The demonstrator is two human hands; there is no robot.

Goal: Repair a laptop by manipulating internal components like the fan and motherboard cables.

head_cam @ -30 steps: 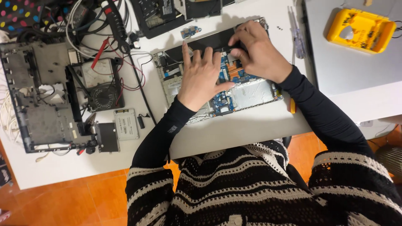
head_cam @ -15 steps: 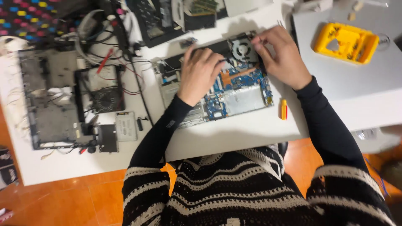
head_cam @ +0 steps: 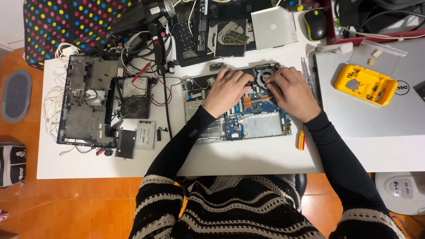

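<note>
Both hands have shifted toward the fan corner of the opened laptop base (head_cam: 248,119) on the white worktop (head_cam: 248,155); left hand (head_cam: 226,90) lies flat on the board, fingers spread, holding nothing; right hand (head_cam: 290,93) curls beside the black fan (head_cam: 264,73), its grip hidden, so I cannot tell; a red-handled screwdriver (head_cam: 300,138) lies near the right wrist

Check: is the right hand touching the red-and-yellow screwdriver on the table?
Apart. The head view shows the right hand up on the opened laptop board, while the screwdriver lies alone on the white table below the wrist.
</note>
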